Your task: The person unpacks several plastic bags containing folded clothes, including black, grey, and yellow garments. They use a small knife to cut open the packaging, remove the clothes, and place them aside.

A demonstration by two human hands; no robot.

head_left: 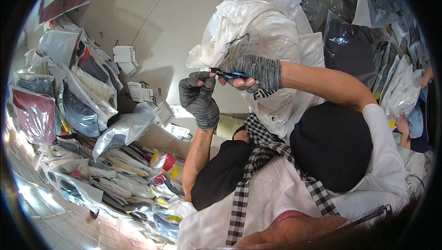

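Both hands wear grey knitted fingerless gloves and meet above a clear plastic bag with white clothing (281, 29). My right hand (258, 71) is closed around a small pair of snips with blue and black handles (234, 75), its dark tip pointing left. At that tip my left hand (200, 95) is closed, thumb and fingers pinched together. What they hold, if anything, is too small and covered to make out. A thin dark cord (237, 41) lies on the bag beside a pale tag (248, 47), just beyond my right hand.
Several white paper tags (124, 54) with dark cords lie on the pale floor (138, 1) to the left. Heaps of bagged clothing (87, 93) line the left side, and dark bagged garments (350, 42) lie at right. Another person's hand (403, 124) shows at the far right.
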